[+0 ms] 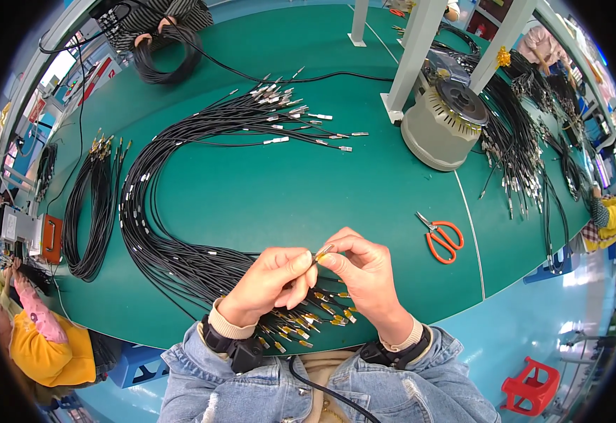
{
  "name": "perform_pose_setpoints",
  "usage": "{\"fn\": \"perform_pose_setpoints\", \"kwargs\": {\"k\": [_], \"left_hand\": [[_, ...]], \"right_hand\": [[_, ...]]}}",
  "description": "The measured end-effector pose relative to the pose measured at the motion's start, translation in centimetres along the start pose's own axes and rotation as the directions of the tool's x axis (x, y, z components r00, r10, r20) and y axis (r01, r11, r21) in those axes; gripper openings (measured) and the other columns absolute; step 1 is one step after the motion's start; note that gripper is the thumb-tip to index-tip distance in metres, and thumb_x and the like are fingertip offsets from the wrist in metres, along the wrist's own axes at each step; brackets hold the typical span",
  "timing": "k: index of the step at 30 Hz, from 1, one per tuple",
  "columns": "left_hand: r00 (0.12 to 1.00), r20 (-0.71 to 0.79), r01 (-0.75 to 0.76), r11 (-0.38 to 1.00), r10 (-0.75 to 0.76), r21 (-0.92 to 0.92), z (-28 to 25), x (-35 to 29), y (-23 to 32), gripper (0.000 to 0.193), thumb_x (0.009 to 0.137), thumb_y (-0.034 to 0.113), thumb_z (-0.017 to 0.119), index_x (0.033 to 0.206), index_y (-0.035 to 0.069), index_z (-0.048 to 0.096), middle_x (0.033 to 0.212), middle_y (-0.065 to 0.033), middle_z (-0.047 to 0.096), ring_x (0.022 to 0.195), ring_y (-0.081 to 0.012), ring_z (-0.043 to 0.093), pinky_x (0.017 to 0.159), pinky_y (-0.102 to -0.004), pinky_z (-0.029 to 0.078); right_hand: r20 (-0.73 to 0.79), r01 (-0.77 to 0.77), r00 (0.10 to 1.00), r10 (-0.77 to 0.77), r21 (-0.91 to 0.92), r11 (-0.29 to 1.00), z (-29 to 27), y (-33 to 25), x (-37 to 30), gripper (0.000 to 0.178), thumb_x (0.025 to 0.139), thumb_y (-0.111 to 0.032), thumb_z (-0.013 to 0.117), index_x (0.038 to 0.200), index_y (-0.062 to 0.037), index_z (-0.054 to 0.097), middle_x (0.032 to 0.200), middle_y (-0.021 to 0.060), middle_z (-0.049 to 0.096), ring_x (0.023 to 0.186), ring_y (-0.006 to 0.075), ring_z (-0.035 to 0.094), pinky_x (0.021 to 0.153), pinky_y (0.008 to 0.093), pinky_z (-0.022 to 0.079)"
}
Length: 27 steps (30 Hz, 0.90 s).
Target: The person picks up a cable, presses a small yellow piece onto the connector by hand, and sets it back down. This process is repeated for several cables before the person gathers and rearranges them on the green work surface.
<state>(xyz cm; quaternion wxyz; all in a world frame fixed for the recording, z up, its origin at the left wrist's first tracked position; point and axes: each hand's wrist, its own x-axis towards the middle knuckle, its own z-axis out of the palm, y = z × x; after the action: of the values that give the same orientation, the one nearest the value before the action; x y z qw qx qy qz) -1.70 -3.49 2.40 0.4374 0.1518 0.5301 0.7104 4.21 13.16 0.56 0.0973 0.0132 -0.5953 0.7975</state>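
One small connector (mostly hidden) is pinched by the left hand and right hand.

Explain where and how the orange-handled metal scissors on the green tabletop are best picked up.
Grip the scissors by the orange loop handles, probably with the bare right hand once free, from the near side: they lie nearest, while the pointed metal blades face away leftward.

Smooth, plastic-looking black cables
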Motion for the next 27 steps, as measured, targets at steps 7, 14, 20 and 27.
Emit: {"fn": "perform_pose_setpoints", "kwargs": {"k": [7,14,20,27], "left_hand": [[0.991,0.125,0.077,0.983,-0.057,-0.164,-1.1,0.4,-0.6,0.038,0.101,0.030,0.040,0.079,0.003,0.056,0.052,-0.0005,0.052,0.037,-0.0033,0.035,0.038,-0.0183,0.026],[0.999,0.046,0.016,0.998,-0.019,0.064,1.7,0.5,0.1,0.032,0.100,0.025,0.045,0.083,0.001,0.058,0.055,-0.0014,0.055,0.040,-0.0050,0.040,0.041,-0.0192,0.032],[0.952,-0.077,-0.262,0.916,0.298,0.304,3.8,0.3,-0.3,0.018,0.094,0.018,0.055,0.085,0.004,0.061,0.061,-0.0011,0.059,0.052,-0.0079,0.053,0.049,-0.0232,0.042],[0.622,0.049,-0.340,0.214,0.782,0.916,4.8,0.6,-2.2,0.015,0.085,0.019,0.063,0.079,0.006,0.061,0.065,-0.0033,0.059,0.058,-0.0180,0.059,0.053,-0.0288,0.046]], "right_hand": [[0.110,-0.074,0.991,0.071,0.019,0.997,-1.5,-0.5,0.9,0.010,0.087,-0.004,0.063,0.094,0.0025,0.064,0.090,0.0067,0.060,0.083,0.0137,0.056,0.075,0.0255,0.046],[0.104,0.032,0.994,-0.028,-0.039,0.999,-2.2,-2.2,-0.5,0.008,0.085,-0.002,0.063,0.092,0.0027,0.064,0.087,0.0074,0.058,0.079,0.0133,0.055,0.071,0.0256,0.045],[0.175,0.141,0.979,-0.103,-0.220,0.965,-2.9,-2.7,-1.3,0.005,0.084,0.002,0.063,0.088,0.0025,0.065,0.084,0.0073,0.058,0.077,0.0129,0.054,0.068,0.0244,0.043],[0.043,0.112,0.993,-0.105,-0.230,0.967,-2.8,-1.8,-2.6,0.004,0.083,0.004,0.061,0.085,0.0029,0.064,0.085,0.0061,0.057,0.078,0.0121,0.053,0.068,0.0222,0.041]]}}
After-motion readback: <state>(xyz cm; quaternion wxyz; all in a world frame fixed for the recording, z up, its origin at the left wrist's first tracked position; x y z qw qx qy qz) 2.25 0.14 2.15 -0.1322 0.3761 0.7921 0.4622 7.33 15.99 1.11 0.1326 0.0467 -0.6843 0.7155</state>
